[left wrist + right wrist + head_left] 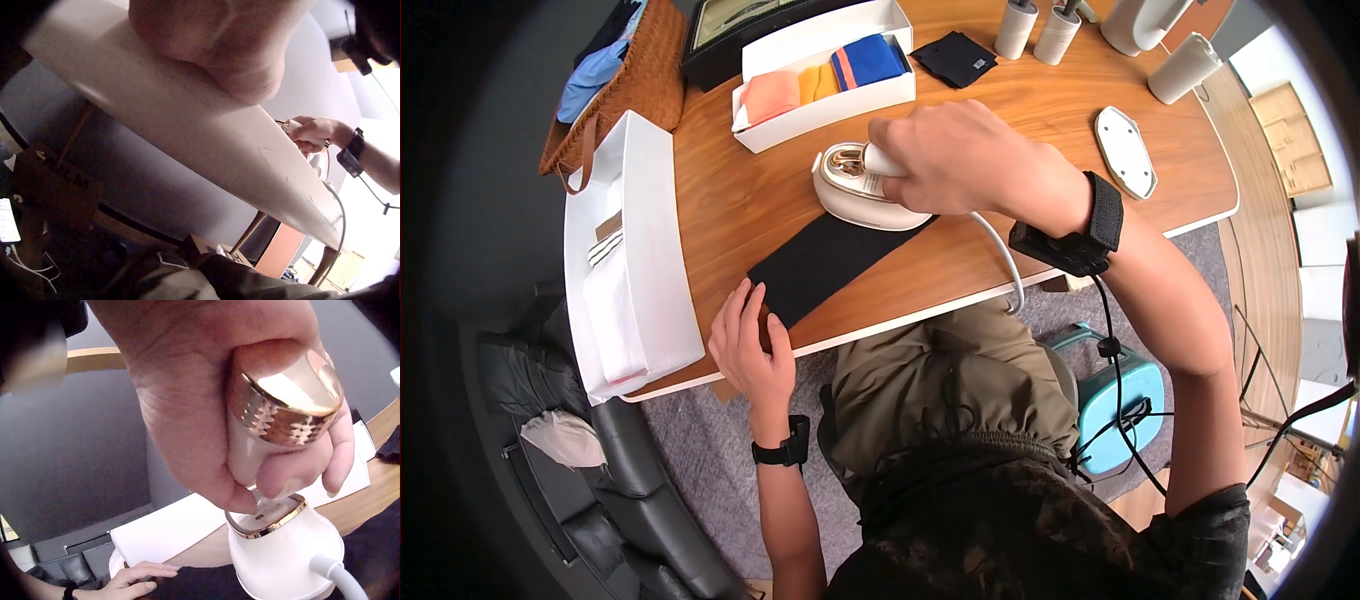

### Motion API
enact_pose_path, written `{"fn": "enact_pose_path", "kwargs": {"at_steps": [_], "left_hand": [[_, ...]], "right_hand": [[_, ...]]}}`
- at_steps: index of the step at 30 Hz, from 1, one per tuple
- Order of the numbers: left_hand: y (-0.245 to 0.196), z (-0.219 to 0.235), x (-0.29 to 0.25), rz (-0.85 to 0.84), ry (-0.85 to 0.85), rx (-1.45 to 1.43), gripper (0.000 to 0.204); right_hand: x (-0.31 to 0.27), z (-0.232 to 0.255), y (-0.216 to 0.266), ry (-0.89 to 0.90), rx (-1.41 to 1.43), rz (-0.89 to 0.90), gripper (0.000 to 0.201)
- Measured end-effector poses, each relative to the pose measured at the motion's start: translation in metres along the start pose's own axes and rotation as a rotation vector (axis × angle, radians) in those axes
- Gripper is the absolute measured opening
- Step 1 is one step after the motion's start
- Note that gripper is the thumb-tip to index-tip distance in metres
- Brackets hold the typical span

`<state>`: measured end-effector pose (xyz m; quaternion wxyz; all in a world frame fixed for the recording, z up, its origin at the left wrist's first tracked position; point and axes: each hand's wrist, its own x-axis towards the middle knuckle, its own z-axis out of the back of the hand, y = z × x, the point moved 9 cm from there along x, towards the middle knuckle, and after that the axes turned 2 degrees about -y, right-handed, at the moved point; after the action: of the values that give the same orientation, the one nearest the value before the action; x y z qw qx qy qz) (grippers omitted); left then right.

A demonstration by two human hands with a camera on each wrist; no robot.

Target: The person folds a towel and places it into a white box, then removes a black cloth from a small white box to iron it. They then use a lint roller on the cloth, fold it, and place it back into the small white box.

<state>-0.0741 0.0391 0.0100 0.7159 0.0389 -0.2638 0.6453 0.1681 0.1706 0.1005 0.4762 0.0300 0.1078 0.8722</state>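
Observation:
My right hand point(960, 155) grips the handle of a white handheld iron with gold trim point(855, 200). In the right wrist view, fingers wrap round the handle above the iron's white body point(281, 556), and a grey cord leaves its side. Beneath the iron in the head view lies a black strip of folded cloth point(820, 265), its far end hidden. My left hand point(755, 345) rests at the cloth's near left end by the table edge, fingers extended, fingertips at its corner. The left wrist view shows mostly the table's pale underside point(169, 119).
A long white box point(655, 250) with pale cloths stands at the left. Behind the iron sits a white box point(830, 115) of coloured folded cloths, beside black folded cloth point(955, 60). An oval white base point(1125, 150) lies right; the iron's cord point(1010, 260) drops over the front edge.

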Motion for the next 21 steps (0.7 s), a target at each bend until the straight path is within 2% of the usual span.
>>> {"fn": "enact_pose_path", "kwargs": {"at_steps": [3,7,9,13,21], "left_hand": [[0.001,0.0,0.0,0.006,0.005,0.0,0.039],[0.001,-0.001,-0.001,0.013,0.013,-0.004,0.04],[0.001,-0.002,-0.001,0.009,0.012,0.004,0.04],[0.003,-0.002,-0.002,-0.011,-0.034,0.023,0.039],[0.004,-0.001,-0.001,0.008,-0.022,0.002,0.039]], "right_hand": [[-0.008,0.002,0.001,-0.001,0.002,-0.014,0.027],[-0.016,0.002,0.001,0.006,0.017,-0.034,0.027],[-0.014,0.002,-0.001,-0.023,-0.002,0.009,0.034],[-0.007,0.003,-0.005,-0.052,0.019,-0.004,0.034],[-0.018,0.004,0.005,-0.019,-0.007,0.044,0.032]]}}
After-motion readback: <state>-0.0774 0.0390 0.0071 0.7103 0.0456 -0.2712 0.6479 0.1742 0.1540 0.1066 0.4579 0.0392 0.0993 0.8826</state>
